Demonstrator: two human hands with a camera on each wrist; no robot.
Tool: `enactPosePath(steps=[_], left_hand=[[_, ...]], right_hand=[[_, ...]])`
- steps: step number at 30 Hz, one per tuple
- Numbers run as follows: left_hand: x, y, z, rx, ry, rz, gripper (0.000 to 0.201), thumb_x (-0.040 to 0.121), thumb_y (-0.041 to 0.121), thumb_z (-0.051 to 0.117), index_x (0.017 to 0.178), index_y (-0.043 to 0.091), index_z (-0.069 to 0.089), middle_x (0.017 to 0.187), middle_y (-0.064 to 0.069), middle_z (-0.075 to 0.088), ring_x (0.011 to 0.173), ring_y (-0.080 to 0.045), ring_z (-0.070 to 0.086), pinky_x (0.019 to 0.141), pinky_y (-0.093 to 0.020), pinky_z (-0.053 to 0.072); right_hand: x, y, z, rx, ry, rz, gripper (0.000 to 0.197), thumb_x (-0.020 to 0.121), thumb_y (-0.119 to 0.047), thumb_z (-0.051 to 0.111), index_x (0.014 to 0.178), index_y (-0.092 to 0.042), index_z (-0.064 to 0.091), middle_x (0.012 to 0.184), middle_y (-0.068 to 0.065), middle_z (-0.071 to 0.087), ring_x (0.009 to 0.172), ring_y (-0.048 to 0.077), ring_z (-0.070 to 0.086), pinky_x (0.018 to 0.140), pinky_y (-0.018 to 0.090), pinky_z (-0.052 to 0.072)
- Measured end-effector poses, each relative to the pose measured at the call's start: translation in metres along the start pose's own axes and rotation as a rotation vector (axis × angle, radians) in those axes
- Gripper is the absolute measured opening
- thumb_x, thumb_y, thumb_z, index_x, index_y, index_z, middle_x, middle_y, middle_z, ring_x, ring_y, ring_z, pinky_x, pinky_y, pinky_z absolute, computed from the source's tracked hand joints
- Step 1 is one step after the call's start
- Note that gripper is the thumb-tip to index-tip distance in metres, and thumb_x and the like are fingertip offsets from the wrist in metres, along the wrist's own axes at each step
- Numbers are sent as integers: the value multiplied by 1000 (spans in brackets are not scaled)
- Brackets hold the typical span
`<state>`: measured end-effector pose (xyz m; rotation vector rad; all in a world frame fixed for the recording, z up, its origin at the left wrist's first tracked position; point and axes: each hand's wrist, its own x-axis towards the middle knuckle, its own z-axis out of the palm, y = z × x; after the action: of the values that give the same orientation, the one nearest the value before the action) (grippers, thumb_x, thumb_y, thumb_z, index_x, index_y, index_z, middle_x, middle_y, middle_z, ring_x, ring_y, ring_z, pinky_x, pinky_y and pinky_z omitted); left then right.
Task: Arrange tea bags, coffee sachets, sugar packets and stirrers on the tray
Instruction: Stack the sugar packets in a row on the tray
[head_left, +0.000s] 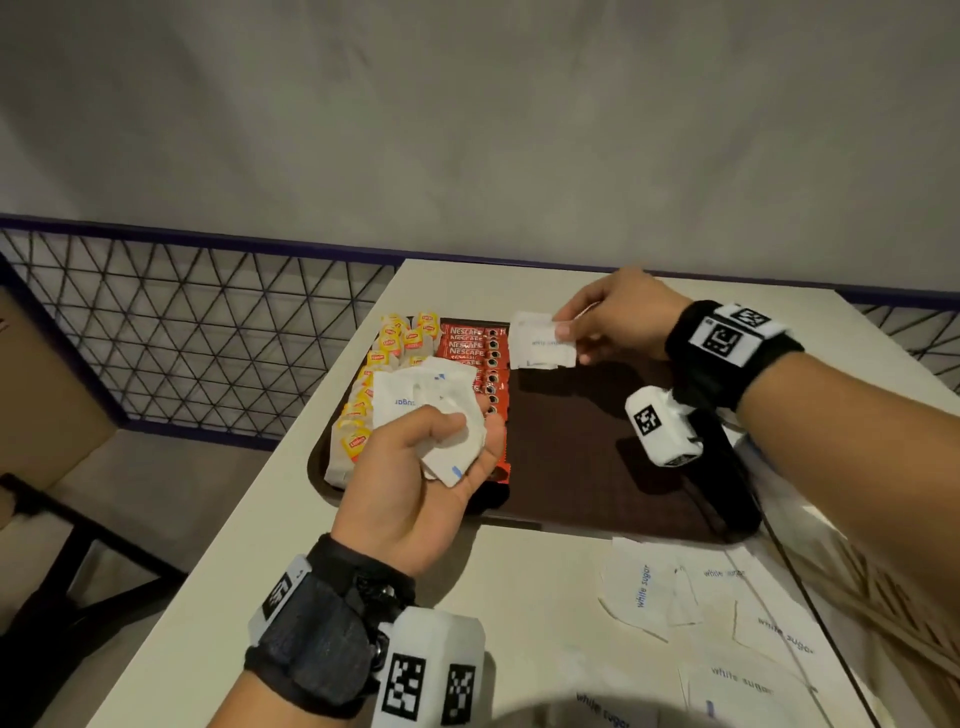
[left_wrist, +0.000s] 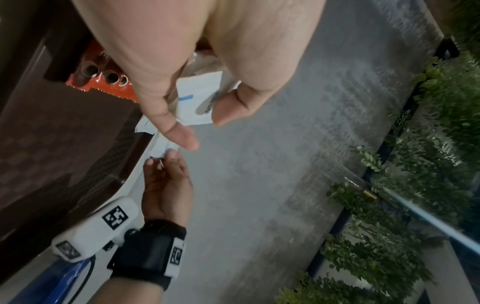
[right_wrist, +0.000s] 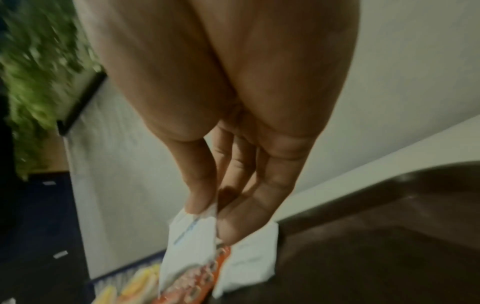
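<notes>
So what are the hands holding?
Left hand grips a bunch of sugar packets by their lower ends; right hand pinches one sugar packet at its edge.

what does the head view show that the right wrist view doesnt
Only the head view shows the left hand gripping a bunch of sugar packets, the loose sugar packets on the table and the Nescafe and Lipton print. Only the right wrist view shows green foliage and the fingertips up close. Both show the right hand pinching a sugar packet over the tray, beside the coffee sachets and tea bags.
</notes>
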<state>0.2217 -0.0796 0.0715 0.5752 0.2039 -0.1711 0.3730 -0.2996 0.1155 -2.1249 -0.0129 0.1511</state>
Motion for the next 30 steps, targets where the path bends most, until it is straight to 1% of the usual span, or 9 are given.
enactPosePath(steps=[4,10,15,17,20,23,25,27,30], left_hand=[[-1,0,2,-6,-11,-10,51,92,-13,43,132,13,62,124,-21,71,122,-34,65,100,-46,53],[3,0,0,-19,11,-13,47,89,-12,47,129,8,63,106,-23,72,99,-35,69,89,-45,57],[5,-1,-2,-41,25,-36,47,90,-12,48,128,13,63,120,-23,72,112,-38,68,87,-45,60],[6,-2,-3,-52,22,-46,50,90,-12,48,130,15,62,125,-24,70,121,-39,65,86,-45,62],[7,-3,-4,-64,11,-40,52,89,-12,46,132,14,61,126,-26,69,122,-41,65,89,-48,60],[6,-2,-4,-94,-22,-19,53,88,-13,40,130,13,61,118,-26,72,104,-41,72,94,-54,56],[5,-2,-3,-94,-51,-25,53,88,-14,34,127,12,60,115,-25,74,97,-42,74,98,-57,53],[5,-2,-2,-76,-74,-56,54,90,-15,30,129,10,58,119,-25,72,104,-48,72,100,-59,51],[4,-2,-2,-40,-138,-77,54,93,-16,35,134,13,55,126,-26,69,110,-51,68,98,-61,54]], right_hand=[[30,18,15,-130,-71,98,9,85,-2,81,93,-1,78,85,14,76,69,20,70,61,31,61],[56,20,28,-188,-58,146,8,82,1,83,86,1,76,81,16,75,65,23,70,63,35,63],[65,19,31,-329,-22,159,10,80,-2,86,81,-2,76,65,4,75,79,31,77,84,49,64],[66,18,32,-333,-8,168,15,78,-5,88,86,0,77,75,11,78,85,34,78,84,49,64],[63,17,33,-342,-4,196,22,81,-10,87,96,3,75,87,18,78,86,35,78,83,47,65],[60,13,31,-391,61,140,22,87,-18,83,98,-2,73,91,15,78,79,32,78,77,46,66],[52,6,28,-383,116,58,17,91,-21,79,99,-7,72,95,12,76,77,27,77,70,39,66],[35,-6,25,-322,127,-28,13,94,-22,74,99,-10,73,94,6,75,73,21,74,62,31,64],[-3,-30,26,-211,76,-149,8,96,-22,72,97,-15,76,91,-2,75,71,15,73,69,35,65]])
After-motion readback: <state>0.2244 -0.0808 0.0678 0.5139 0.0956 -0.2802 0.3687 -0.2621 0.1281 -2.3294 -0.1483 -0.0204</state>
